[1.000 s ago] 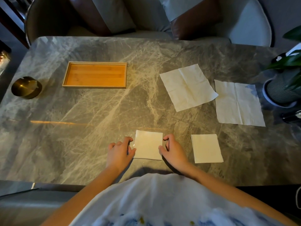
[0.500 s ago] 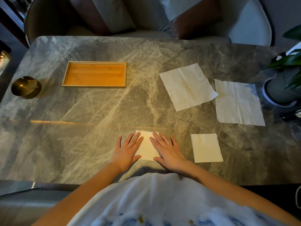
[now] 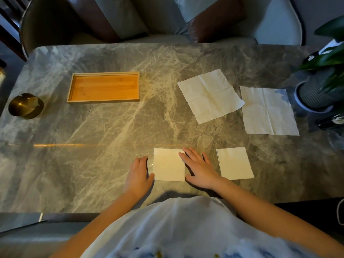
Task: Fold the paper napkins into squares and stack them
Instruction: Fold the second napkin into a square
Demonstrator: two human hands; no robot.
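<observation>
Both hands bracket folded napkin [image 3: 168,164], lower centre: right hand [image 3: 200,169] fingers flat, spread, pressing crease; left hand [image 3: 138,172] fingers loosely curled at left edge, likely squaring it.

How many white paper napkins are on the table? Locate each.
4. A folded white paper square between the left hand and right hand; another folded square to its right; two unfolded sheets farther back. Folded squares might hide others.

Dim warm light, glare streak on table [image 3: 93,164], wide-angle bending at edges, corners dark
</observation>
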